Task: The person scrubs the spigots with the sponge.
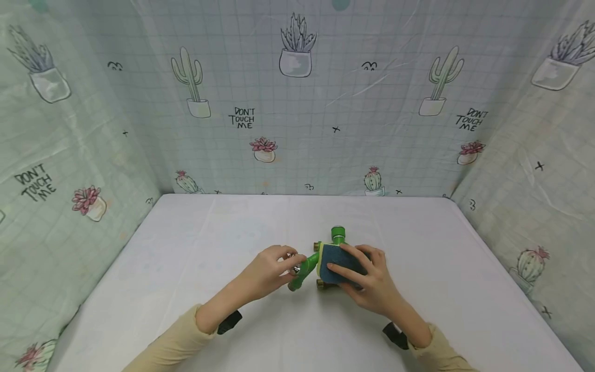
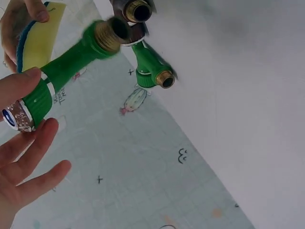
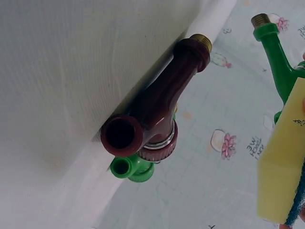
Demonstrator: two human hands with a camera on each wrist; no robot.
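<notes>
My left hand [image 1: 273, 271] pinches the knob end of a green tap [image 1: 304, 269] between thumb and fingers. In the left wrist view, this tap's brass threaded end [image 2: 108, 38] points up and away from the hand. Just to its right, my right hand [image 1: 374, 284] grips a sponge [image 1: 331, 254], dark blue scouring side up and yellow foam [image 3: 281, 157] facing the tap. Whether foam and tap touch, I cannot tell. Behind the sponge, a maroon tap [image 3: 164, 88] lies on the table, mostly hidden in the head view.
Beyond the sponge another green tap [image 1: 338, 235] lies on the white table [image 1: 232, 227], close to the maroon one. Cloth walls [image 1: 297, 103] printed with cacti enclose the table at the back and both sides.
</notes>
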